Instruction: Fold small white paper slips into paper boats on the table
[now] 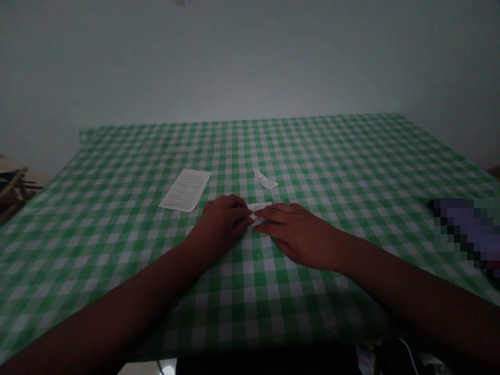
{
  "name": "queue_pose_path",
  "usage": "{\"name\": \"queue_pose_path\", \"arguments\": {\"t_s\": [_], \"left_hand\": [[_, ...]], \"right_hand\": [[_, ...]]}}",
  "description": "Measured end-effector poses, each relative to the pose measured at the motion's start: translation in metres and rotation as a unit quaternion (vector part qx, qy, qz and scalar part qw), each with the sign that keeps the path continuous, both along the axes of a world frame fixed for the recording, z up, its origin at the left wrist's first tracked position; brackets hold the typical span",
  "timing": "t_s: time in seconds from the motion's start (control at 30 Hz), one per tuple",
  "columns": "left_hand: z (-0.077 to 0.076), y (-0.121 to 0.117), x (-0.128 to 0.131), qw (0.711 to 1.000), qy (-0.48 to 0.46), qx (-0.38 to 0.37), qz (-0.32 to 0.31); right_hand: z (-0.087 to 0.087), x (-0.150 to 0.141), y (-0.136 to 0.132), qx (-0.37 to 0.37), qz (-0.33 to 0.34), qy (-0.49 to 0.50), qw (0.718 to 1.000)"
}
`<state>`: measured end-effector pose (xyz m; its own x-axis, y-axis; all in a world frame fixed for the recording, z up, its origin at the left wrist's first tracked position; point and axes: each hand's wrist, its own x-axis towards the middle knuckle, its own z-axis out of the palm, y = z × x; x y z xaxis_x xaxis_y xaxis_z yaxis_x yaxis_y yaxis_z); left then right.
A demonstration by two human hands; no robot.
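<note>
A small folded piece of printed paper lies on the table between my hands, much of it hidden under the fingers. My left hand grips its left part, thumb and fingertips drawn together. From the other side, my right hand presses its fingers together on the right part. The fingertips of both hands almost meet at the paper's middle. Just beyond them rests a creased, folded scrap of printed paper. A flat printed sheet lies to the far left of my left hand.
A green and white checked cloth covers the table, which reaches back to a pale wall. At the right edge lies a dark, pixelated flat object. Something wooden stands beyond the table's left side. The light is dim.
</note>
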<state>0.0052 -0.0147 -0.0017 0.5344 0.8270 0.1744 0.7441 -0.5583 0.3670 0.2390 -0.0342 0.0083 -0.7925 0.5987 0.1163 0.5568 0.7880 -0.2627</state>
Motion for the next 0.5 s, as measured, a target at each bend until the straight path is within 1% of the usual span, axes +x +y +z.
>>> {"name": "queue_pose_path", "arguments": {"t_s": [0.23, 0.33, 0.5], "left_hand": [[0.0011, -0.0007, 0.0013, 1.000, 0.016, 0.001, -0.006], [0.0027, -0.0023, 0.0017, 0.999, 0.035, 0.009, -0.004], [0.0074, -0.0058, 0.0035, 0.997, 0.070, 0.018, -0.006]], "right_hand": [[-0.0012, -0.0001, -0.0010, 0.002, -0.002, 0.003, 1.000], [-0.0004, 0.0013, 0.0001, -0.012, 0.001, 0.011, 1.000], [-0.0002, 0.0027, 0.0029, -0.040, -0.015, 0.047, 0.998]]}}
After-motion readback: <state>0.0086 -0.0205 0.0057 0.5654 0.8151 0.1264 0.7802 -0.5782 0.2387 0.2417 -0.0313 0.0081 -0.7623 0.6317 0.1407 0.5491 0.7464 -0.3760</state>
